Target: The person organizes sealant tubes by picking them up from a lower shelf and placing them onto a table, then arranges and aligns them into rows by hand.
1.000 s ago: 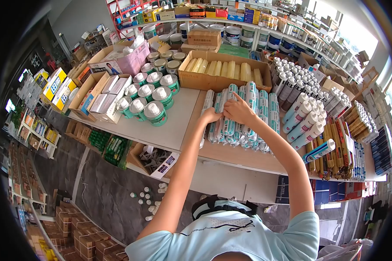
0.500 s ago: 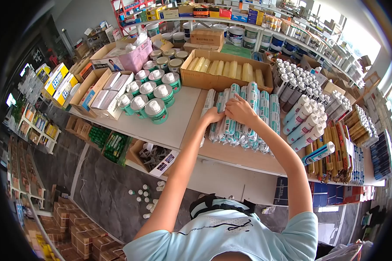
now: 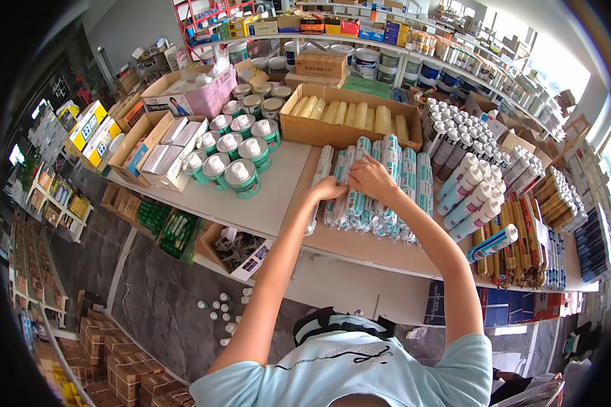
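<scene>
White and teal foil sausage packs (image 3: pixel 407 180) lie side by side in a pile on the table (image 3: pixel 265 183). My left hand (image 3: pixel 328 188) rests at the left part of the pile, its fingers bent against a pack; its grip is partly hidden. On top of the same packs is my right hand (image 3: pixel 372 178), fingers curled over a pack, close to the left hand. One pack (image 3: pixel 322 178) lies a little apart at the pile's left edge. Behind the pile stands an open cardboard box (image 3: pixel 299 129) of yellowish wrapped packs.
Green cans with white caps (image 3: pixel 239 173) stand left, near a carton of small boxes (image 3: pixel 173 152). White-capped tubes (image 3: pixel 474 197) and gold packs (image 3: pixel 523 237) are at the right. Below the table, bottles (image 3: pixel 224 306) stand on the floor; shelves (image 3: pixel 360 34) line the back.
The right hand's fingers, earlier more extended, are now curled lower over the packs. Both hands stay at the pile. The view has shifted slightly.
</scene>
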Motion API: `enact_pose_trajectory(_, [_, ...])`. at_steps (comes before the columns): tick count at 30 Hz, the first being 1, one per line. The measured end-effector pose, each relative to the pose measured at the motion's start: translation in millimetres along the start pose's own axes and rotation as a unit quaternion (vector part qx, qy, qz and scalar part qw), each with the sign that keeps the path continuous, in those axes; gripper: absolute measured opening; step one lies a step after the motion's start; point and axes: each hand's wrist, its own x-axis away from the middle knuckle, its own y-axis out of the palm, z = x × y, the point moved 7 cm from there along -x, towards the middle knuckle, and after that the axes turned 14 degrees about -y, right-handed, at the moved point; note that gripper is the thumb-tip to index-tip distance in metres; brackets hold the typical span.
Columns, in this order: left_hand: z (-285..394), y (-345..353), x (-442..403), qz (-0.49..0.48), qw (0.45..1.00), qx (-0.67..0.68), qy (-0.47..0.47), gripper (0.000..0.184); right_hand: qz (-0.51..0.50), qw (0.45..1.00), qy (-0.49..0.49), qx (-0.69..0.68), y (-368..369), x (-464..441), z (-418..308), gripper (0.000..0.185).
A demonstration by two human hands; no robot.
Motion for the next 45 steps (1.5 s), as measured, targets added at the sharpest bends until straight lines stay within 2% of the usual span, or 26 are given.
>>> enact_pose_trajectory(1, [-7.6,3.9,1.4,-0.001,1.0,0.001,0.0,0.047,-0.001,1.0,0.0,0.0,0.9,0.6,-1.0,0.025])
enact_pose_trajectory(2, [-10.2,8.0,8.1,0.018,0.998,0.014,0.056,0.052,0.008,1.0,0.003,-0.01,0.1,1.3,-1.0,0.025])
enact_pose_trajectory(3, [-10.4,8.7,14.2,0.037,0.993,0.026,0.112,0.063,0.019,1.0,0.006,-0.018,-1.7,1.3,1.1,0.026])
enact_pose_trajectory(4, [-8.4,11.7,29.4,-0.012,0.996,0.008,0.093,0.083,0.02,1.0,0.006,-0.016,-3.3,1.2,1.6,0.026])
enact_pose_trajectory(6, [-12.6,18.4,52.2,0.05,0.988,-0.078,0.122,0.084,0.014,0.999,0.014,-0.034,-3.3,0.8,1.6,0.026])
enact_pose_trajectory(10, [-8.3,33.1,88.4,0.1,0.987,-0.081,0.093,0.088,0.008,1.0,0.01,-0.002,0.6,0.1,0.4,0.025])
enact_pose_trajectory(12, [-1.2,33.0,104.0,0.179,0.979,-0.068,0.063,0.087,0.009,1.0,0.002,-0.003,1.6,0.3,1.5,0.025])
enact_pose_trajectory(14, [-6.1,39.2,101.4,0.164,0.982,-0.068,0.065,0.085,-0.005,1.0,0.005,-0.003,6.9,-0.7,5.1,0.024])
enact_pose_trajectory(16, [-5.6,37.6,106.4,0.252,0.951,-0.058,0.17,0.072,-0.001,0.999,-0.015,-0.032,-0.2,-1.4,0.8,0.024])
enact_pose_trajectory(17, [-12.0,38.3,103.3,0.254,0.951,-0.057,0.166,0.072,-0.026,0.999,-0.032,-0.022,-2.3,-2.0,-2.0,0.024])
enact_pose_trajectory(19, [-20.7,31.3,95.2,0.11,0.987,0.082,0.087,0.052,0.007,0.999,-0.026,-0.021,-2.9,-3.1,0.6,0.025])
enact_pose_trajectory(20, [-21.9,27.5,100.0,0.114,0.986,0.08,0.087,0.052,0.033,0.999,-0.018,-0.025,-3.9,-1.2,0.4,0.025])
enact_pose_trajectory(21, [-28.2,29.0,102.1,0.032,0.966,0.245,0.079,0.043,0.036,0.999,-0.001,-0.041,-6.7,-2.2,0.9,0.026])
enact_pose_trajectory(22, [-32.5,29.8,103.2,-0.051,0.912,0.4,0.07,0.035,0.039,0.999,-0.002,-0.037,-7.0,-2.1,0.4,0.026])
enact_pose_trajectory(23, [-41.4,29.3,96.0,-0.103,0.879,0.459,0.076,0.027,0.049,0.998,0.001,-0.038,-7.5,-1.7,-0.3,0.026])
enact_pose_trajectory(24, [-52.3,24.0,89.8,-0.101,0.881,0.456,0.08,0.027,0.058,0.998,0.004,-0.038,-8.2,-1.6,0.4,0.026])
enact_pose_trajectory(26, [-70.6,14.5,87.1,-0.127,0.779,0.604,0.112,0.024,0.058,0.997,0.007,-0.045,-9.1,-1.2,1.3,0.026])
enact_pose_trajectory(28, [-66.8,5.3,110.6,-0.096,0.785,0.603,0.1,0.027,0.034,0.998,-0.004,-0.046,-7.4,-1.8,0.4,0.022])
enact_pose_trajectory(30, [-71.8,-7.0,122.5,-0.028,0.823,0.557,0.109,0.026,0.038,0.998,-0.003,-0.048,-7.7,-1.6,0.7,0.022])
enact_pose_trajectory(31, [-80.6,-6.8,116.5,-0.043,0.831,0.542,0.119,0.039,0.04,0.998,-0.003,-0.05,-7.4,-1.2,0.4,0.022])
enact_pose_trajectory(35, [-84.2,-3.6,116.0,-0.043,0.839,0.527,0.124,0.04,0.031,0.998,-0.005,-0.048,-7.8,-1.0,0.7,0.021])
enact_pose_trajectory(38, [-80.3,4.3,109.1,-0.088,0.819,0.541,0.173,0.044,0.036,0.998,0.002,-0.048,-8.8,0.5,-0.9,0.021])
enact_pose_trajectory(41, [-68.5,3.9,115.4,-0.029,0.828,0.534,0.166,0.047,0.05,0.997,0.016,-0.055,-7.2,0.7,1.5,0.02])
enact_pose_trajectory(43, [-79.0,0.0,114.6,0.101,0.874,0.464,0.101,0.045,0.059,0.997,0.022,-0.047,-5.3,0.3,3.4,0.02])
enact_pose_trajectory(44, [-80.2,0.7,114.3,0.1,0.875,0.464,0.097,0.045,0.066,0.997,0.024,-0.039,-4.4,1.0,3.0,0.022])
enact_pose_trajectory(45, [-70.7,-9.8,121.4,0.18,0.914,0.337,0.136,0.045,0.065,0.997,0.024,-0.042,-2.5,1.2,3.0,0.022])
